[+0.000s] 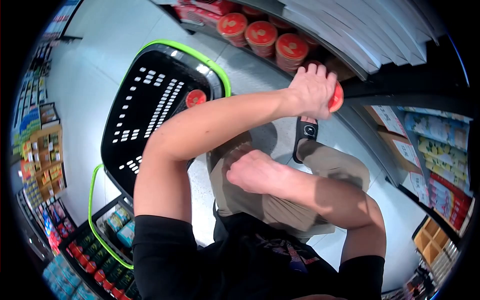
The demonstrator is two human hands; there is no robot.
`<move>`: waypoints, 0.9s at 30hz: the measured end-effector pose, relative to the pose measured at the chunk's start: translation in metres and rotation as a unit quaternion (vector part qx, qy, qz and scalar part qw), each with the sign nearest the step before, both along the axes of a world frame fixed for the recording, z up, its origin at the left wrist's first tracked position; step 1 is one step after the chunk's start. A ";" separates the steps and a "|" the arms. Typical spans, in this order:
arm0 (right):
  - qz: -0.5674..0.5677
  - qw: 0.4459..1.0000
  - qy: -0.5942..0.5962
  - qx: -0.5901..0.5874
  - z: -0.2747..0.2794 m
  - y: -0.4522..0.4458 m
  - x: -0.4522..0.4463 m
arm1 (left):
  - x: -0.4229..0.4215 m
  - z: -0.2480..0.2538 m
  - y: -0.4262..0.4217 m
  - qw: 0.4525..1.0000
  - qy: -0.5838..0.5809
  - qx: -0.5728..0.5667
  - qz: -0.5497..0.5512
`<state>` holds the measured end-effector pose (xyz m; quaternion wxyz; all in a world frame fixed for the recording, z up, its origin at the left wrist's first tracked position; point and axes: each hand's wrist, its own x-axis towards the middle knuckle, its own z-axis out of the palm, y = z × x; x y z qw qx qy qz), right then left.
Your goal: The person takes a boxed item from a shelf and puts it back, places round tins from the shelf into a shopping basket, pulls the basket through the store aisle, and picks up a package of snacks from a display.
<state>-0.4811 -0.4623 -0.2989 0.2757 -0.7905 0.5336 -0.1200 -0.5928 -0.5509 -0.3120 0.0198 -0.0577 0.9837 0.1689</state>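
Reaching across to the bottom shelf, my left hand point(312, 90) is closed around a red-lidded round tub point(337, 97), which its fingers partly cover. Several more tubs with red lids point(261, 33) stand in a row on that shelf, just beyond the hand. Another red-lidded tub point(196, 98) lies inside the black shopping basket point(112, 125), which has bright green trim. My right hand point(252, 171) is curled into a fist over my bent knee, with nothing visible in it.
White paper sheets or bags point(360, 32) hang above the lower shelf. Bagged goods point(435, 130) fill the shelves on the right. A green-handled basket section point(117, 225) with blue packs stands at lower left. My shoe point(306, 131) rests on the pale floor near the shelf base.
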 end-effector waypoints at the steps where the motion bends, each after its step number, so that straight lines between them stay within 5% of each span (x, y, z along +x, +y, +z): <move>1: 0.009 0.999 -0.005 -0.035 -0.002 -0.001 0.001 | 0.012 0.017 -0.006 0.998 -0.033 0.041 -0.022; 9: 0.061 0.997 -0.025 -0.041 0.016 -0.014 0.001 | 0.131 0.114 -0.106 0.964 -0.006 0.264 0.034; 12: -0.011 0.983 -0.076 -0.168 0.020 -0.020 -0.003 | 0.177 0.111 -0.161 0.938 -0.004 0.323 0.123; 15: -0.023 0.985 -0.068 -0.156 0.027 -0.023 -0.009 | 0.212 0.101 -0.202 0.915 -0.051 0.363 0.170; 19: -0.029 0.985 -0.049 -0.160 0.026 -0.019 -0.013 | 0.233 0.056 -0.245 0.909 -0.179 0.324 0.190; 23: -0.020 0.993 -0.027 -0.113 0.025 -0.005 -0.015 | 0.241 -0.039 -0.269 0.897 -0.274 0.217 0.272; 27: -0.041 0.995 -0.040 -0.084 0.013 0.005 -0.013 | 0.245 -0.139 -0.274 0.909 -0.251 0.031 0.331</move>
